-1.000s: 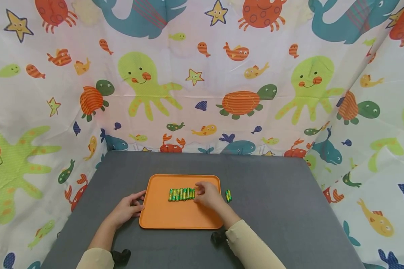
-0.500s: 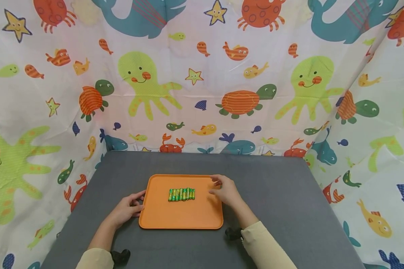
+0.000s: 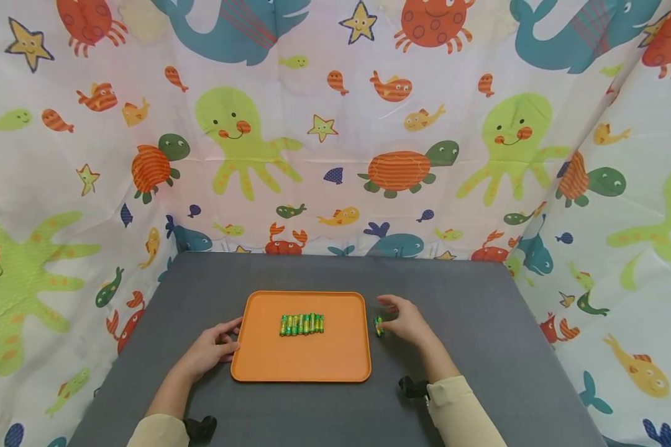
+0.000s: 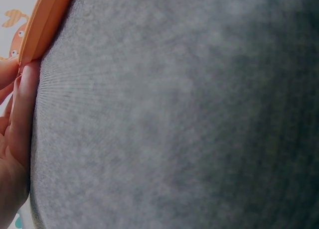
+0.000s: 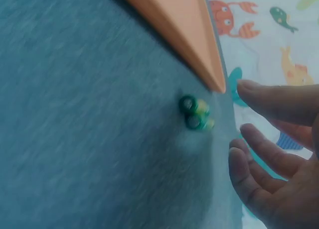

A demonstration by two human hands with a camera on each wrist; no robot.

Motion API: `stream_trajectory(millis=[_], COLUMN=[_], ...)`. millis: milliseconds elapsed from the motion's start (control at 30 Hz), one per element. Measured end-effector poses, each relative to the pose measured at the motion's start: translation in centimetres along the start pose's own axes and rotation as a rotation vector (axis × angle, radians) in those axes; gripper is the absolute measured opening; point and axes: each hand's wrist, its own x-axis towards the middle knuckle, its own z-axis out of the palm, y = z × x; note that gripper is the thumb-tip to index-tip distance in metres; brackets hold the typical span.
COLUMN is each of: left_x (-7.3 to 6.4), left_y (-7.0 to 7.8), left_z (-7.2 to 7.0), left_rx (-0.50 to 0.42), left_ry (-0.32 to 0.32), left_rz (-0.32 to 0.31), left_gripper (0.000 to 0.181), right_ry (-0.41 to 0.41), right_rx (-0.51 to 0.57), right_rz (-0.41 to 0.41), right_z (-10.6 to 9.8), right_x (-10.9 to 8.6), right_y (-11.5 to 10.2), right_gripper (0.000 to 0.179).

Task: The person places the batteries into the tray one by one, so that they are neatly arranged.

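A row of several green-and-yellow batteries (image 3: 302, 324) lies side by side on an orange tray (image 3: 301, 366). My left hand (image 3: 214, 345) holds the tray's left rim; in the left wrist view the thumb and fingers (image 4: 29, 89) meet at its edge. Just right of the tray, two more batteries (image 5: 195, 112) lie together on the table. Over them is my right hand (image 3: 410, 320), thumb and fingers spread apart. In the right wrist view a gap shows between that hand and the pair. In the head view the hand partly hides them.
A grey cloth-covered table (image 3: 447, 279) spreads beneath everything. Behind it and along both sides hangs a white curtain (image 3: 324, 186) printed with sea animals. A black strap piece (image 3: 412, 387) sits at the right wrist, another (image 3: 201, 428) at the left.
My right hand has moved off the battery row, across the tray's right edge, to the two batteries on the table. The left hand and the tray have stayed in place.
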Motion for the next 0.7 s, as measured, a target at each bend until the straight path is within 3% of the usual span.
stream_trajectory(millis=[367,700], left_x=[0.0,0.0], left_y=[0.0,0.0], left_z=[-0.2,-0.1], left_rx=[-0.01,-0.008], left_ry=[-0.001,-0.009], left_rz=[-0.003,-0.005], left_gripper=[0.065,0.065], right_ry=[-0.035,-0.03], right_rx=[-0.079,-0.129], right_rz=[0.055,0.019], right_z=[0.2,0.5], right_x=[-0.5,-0.5], right_y=[2.4,2.9], right_gripper=[0.068,0.055])
